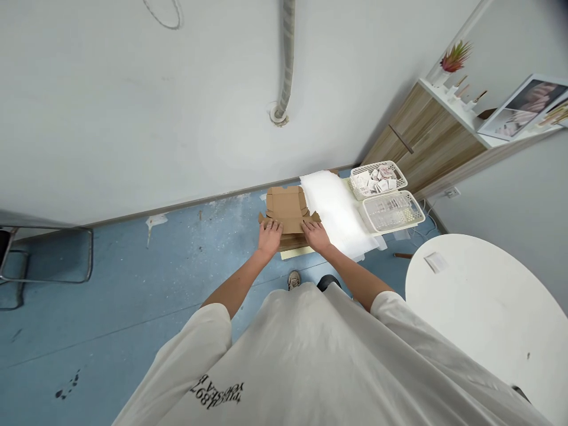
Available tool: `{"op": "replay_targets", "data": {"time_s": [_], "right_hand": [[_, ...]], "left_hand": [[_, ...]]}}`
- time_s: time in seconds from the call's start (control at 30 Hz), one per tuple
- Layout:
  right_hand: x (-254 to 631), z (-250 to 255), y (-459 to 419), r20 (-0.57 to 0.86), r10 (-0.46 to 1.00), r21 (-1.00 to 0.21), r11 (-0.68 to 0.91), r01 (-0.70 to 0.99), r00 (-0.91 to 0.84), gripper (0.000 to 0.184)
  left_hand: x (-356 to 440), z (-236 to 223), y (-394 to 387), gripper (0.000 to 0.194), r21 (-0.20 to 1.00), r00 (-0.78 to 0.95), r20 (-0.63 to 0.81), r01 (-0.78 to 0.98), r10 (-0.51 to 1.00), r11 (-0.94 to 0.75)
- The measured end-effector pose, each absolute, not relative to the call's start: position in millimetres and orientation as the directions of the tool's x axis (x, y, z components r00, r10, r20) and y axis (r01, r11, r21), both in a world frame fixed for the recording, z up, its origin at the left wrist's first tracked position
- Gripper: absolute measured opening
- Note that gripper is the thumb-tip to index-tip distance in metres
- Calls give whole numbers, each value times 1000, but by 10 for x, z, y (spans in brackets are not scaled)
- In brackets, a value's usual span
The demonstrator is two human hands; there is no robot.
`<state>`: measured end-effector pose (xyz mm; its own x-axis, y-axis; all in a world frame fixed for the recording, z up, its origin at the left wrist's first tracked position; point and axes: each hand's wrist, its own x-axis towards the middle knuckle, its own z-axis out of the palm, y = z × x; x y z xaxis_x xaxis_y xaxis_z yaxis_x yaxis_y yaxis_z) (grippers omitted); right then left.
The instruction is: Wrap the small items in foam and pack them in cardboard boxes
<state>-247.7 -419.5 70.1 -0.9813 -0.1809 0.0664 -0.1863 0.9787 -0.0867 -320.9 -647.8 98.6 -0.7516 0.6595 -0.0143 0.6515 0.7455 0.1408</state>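
Observation:
A flat brown cardboard box blank (287, 208) lies unfolded on top of a stack of the same blanks on the blue floor. My left hand (269, 235) rests on its near left flap, fingers curled down over the edge. My right hand (316, 234) presses on the near right flap, fingers laid along the cardboard. Both arms reach straight down and forward from my white T-shirt.
White foam sheets (339, 213) lie right of the cardboard. Two white plastic baskets (390, 214) with small items stand beyond them. A round white table (483, 307) fills the lower right. A wooden cabinet (426, 148) stands against the wall; a metal chair frame (48, 254) at left.

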Motion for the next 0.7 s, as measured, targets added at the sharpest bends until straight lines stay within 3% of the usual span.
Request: {"op": "replay_targets", "data": {"time_s": [0.4,0.7], "right_hand": [[-2381,1120,-4045,210,-77,-72,993,-94,-975,56],[-1972,1468,-3305,310,176,-49,984,169,-934,56]], "left_hand": [[-3183,1507,-6311,65,156,-722,173,692,670,705],[-3124,1743,-5362,65,183,-556,268,831,787,525]]}}
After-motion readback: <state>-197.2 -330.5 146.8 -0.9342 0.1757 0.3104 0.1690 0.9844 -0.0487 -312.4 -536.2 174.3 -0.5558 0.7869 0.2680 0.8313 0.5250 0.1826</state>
